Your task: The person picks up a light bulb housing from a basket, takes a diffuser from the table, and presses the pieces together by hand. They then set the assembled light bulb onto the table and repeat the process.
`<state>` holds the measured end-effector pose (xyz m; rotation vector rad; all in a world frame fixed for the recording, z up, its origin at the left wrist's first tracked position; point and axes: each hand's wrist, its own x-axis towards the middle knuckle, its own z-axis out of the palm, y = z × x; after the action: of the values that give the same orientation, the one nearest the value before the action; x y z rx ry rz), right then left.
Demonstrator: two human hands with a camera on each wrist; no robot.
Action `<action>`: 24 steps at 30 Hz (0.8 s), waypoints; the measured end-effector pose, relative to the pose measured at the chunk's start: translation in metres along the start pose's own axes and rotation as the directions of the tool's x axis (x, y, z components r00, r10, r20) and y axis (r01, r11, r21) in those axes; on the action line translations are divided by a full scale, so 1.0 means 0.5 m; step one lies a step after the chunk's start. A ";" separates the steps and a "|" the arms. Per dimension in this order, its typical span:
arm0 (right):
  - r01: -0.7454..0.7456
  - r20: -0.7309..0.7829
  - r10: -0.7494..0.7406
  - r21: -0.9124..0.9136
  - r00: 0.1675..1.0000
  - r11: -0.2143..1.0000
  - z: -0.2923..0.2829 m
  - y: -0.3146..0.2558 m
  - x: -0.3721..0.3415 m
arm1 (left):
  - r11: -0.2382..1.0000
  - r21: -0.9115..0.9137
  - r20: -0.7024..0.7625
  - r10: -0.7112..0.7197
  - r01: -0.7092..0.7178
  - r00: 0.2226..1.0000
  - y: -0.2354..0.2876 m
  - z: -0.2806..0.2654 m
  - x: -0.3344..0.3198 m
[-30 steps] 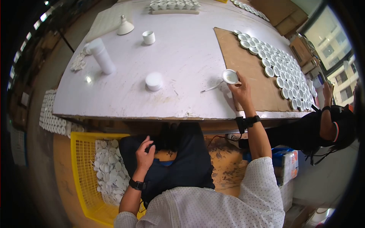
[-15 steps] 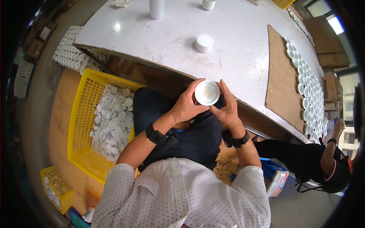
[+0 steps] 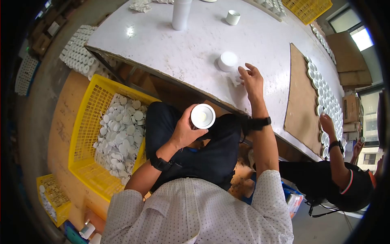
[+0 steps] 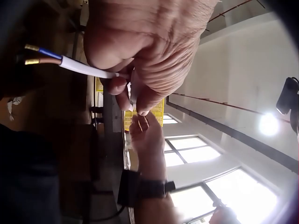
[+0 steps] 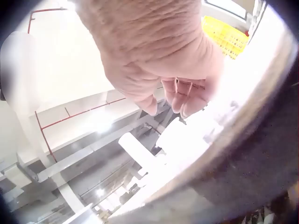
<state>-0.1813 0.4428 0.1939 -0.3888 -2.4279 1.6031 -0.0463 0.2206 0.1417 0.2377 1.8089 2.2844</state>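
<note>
My left hand grips a round white downlight above the lap, fingers and thumb around its side, its open face up with a pale yellowish centre. From under that hand in the left wrist view comes a white cable with stripped blue and brown wire ends. Over the table, my right hand reaches out with loosely bent fingers and nothing visible between them. Just left of its fingertips in the head view stands a stack of white round discs.
Rows of similar downlights lie on brown cardboard at the right. A white cylinder and a small white cup-like stack stand farther back. Left of the legs, a yellow basket holds many white discs. Another person works at right.
The downlight came from the cardboard in my right hand to over the lap, where both hands held it. My right hand has since let go and moved out to the disc stack.
</note>
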 end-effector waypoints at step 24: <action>-0.231 0.178 0.148 0.734 0.973 0.638 -0.009 0.021 -0.049 | 0.999 -0.035 0.011 -0.001 0.001 1.000 -0.005 -0.026 -0.031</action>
<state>-0.1556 0.4426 0.1855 -0.4123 -1.5575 2.5830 -0.0345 0.2048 0.1362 0.2428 1.7613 2.3076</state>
